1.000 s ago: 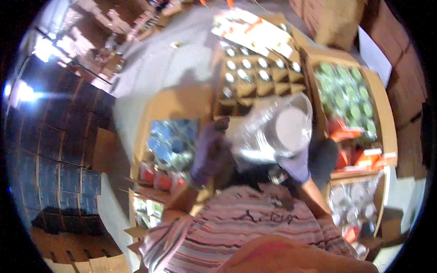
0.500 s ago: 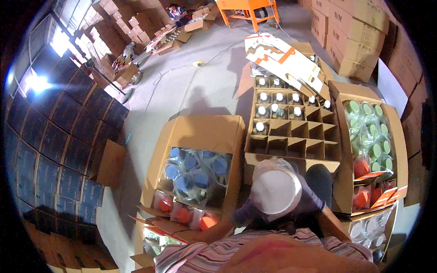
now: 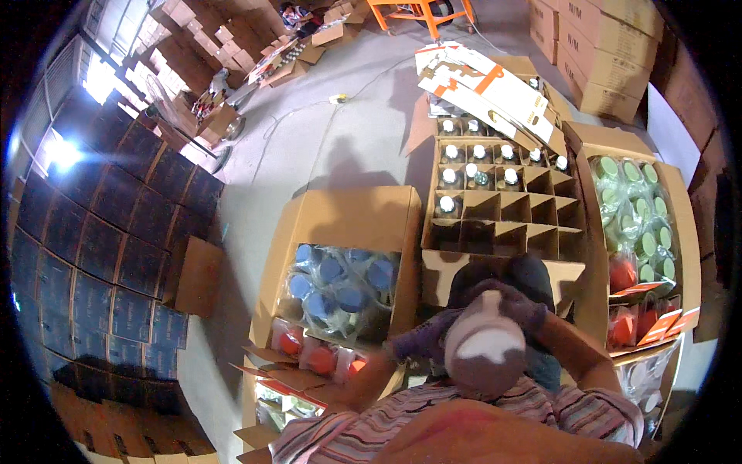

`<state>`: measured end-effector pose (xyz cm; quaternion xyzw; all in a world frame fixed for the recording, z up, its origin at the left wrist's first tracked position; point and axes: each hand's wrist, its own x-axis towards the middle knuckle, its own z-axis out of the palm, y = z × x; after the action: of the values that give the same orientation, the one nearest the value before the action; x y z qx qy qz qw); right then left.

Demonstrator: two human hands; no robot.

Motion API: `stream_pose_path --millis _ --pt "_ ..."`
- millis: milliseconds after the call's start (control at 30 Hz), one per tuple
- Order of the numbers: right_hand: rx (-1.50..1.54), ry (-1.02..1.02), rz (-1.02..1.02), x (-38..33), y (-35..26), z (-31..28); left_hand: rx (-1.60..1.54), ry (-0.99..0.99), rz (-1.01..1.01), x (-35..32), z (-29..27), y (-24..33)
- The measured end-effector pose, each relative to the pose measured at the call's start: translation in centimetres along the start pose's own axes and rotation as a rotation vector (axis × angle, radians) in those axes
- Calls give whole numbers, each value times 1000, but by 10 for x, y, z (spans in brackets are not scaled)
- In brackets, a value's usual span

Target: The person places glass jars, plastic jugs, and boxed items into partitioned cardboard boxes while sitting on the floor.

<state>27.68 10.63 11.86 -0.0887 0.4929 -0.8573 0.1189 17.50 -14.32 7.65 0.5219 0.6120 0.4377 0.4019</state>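
1. Head view, far left: one tall stack of dark blue-black cardboard cartons (image 3: 116,263), too shadowed to count, with one plain brown cardboard box (image 3: 199,277) just beside it.
2. One open brown cardboard carton (image 3: 352,205) holds seven visible round blue lids (image 3: 331,268) under clear plastic and, nearer the person, three round red lids (image 3: 291,340), the last partly covered by the left forearm.
3. Two hands show, both in dark purple gloves. The left hand (image 3: 423,339) lies against the left side of the one rounded beige-grey container (image 3: 485,352); its fingers are hidden, so I cannot tell whether they grip.
4. That container is between the hands, close to the striped shirt (image 3: 348,429), its white-patched end turned up.
5. The right hand (image 3: 527,309) bends around the container's far right side, holding it; the fingertips are unclear.
6. Beyond the hands, one brown divided cardboard box (image 3: 444,290) shows eleven white-capped bottles (image 3: 507,153) short of the flat white-and-orange cardboard sheets (image 3: 495,85) lying across its far part.
7. Right: one tall open brown box (image 3: 618,139) with at least ten round pale-green lids (image 3: 641,207) under clear plastic.
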Motion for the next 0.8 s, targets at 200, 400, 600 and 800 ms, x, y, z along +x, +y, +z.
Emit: stream_pose_path --millis 200,400,600,800 --pt "-592 608 -206 -27 8 -31 -49 460 -245 2 -22 38" --pt "-1740 559 -679 -53 -65 -23 -738 596 -154 6 -41 131" --pt "-1686 342 -795 -71 -61 -3 -549 650 -305 46 -9 102" --pt "-1565 315 -803 -88 -45 -21 -237 656 -98 47 21 84"
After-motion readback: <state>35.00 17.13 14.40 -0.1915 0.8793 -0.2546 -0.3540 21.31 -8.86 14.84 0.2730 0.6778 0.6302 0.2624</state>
